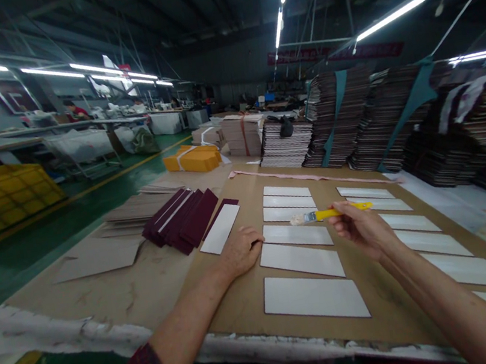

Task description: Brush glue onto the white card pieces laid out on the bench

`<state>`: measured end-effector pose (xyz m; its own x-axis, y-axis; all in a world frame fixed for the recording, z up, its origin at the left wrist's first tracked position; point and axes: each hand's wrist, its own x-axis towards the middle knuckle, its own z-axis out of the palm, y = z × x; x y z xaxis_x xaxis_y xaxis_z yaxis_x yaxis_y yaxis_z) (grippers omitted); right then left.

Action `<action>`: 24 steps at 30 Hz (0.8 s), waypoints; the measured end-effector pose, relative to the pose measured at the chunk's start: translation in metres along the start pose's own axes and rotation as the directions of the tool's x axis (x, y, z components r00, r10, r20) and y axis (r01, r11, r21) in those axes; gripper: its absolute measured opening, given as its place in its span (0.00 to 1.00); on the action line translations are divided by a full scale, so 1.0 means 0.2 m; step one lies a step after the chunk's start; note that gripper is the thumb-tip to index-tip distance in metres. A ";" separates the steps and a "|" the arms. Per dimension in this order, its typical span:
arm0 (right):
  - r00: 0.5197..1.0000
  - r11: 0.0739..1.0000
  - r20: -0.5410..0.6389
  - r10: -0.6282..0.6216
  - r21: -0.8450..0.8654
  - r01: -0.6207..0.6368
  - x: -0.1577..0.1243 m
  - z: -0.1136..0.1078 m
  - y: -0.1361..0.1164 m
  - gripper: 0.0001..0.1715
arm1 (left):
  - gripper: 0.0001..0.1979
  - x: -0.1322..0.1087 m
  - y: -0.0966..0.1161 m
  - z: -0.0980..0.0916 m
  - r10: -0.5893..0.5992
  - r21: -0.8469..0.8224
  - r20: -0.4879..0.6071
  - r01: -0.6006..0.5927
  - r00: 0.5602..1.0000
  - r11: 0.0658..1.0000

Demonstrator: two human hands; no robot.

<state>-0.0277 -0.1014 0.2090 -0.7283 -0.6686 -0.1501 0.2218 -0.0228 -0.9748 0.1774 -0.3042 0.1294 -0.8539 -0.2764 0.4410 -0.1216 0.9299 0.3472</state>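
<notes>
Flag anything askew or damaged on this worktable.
One white rectangular panel beside the overlapping dark maroon pieces lies aslant, out of line with the two columns of white panels. The brown-topped table's whitish edge looks ragged.

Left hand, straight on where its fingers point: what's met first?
The left hand would likely meet the white panel directly ahead of it; whether the two touch now is unclear.

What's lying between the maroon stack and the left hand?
In the head view, a white panel lies between the maroon stack and the left hand, with a maroon strip showing along its stack-side edge.
</notes>
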 end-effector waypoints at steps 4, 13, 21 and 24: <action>0.999 0.999 -0.004 -0.035 -0.021 0.034 0.02 -0.06 -0.02 0.08 | 0.09 -0.01 0.00 -0.01 -0.014 -0.021 0.021 0.014 1.000 1.000; 0.823 0.962 -0.500 -0.267 -0.192 0.196 0.32 -0.84 -0.37 0.09 | 0.09 0.15 0.05 -0.10 0.160 0.163 -0.251 -0.121 0.955 0.979; 0.865 0.955 -0.440 -0.242 -0.265 0.133 0.73 -0.89 -0.33 0.10 | 0.15 0.93 0.30 0.24 0.295 0.173 0.251 -0.343 0.922 0.923; 0.885 0.949 -0.392 -0.251 -0.279 0.146 0.86 -0.84 -0.29 0.08 | 0.21 1.17 0.35 0.46 0.254 0.201 0.378 -0.347 0.890 0.916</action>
<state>-0.2746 -0.0898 0.2127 -0.9544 -0.2948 0.0477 -0.0768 0.0878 -0.9932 -0.0781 -0.2814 0.1812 -0.9825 0.0817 0.1674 0.0826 0.9966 -0.0015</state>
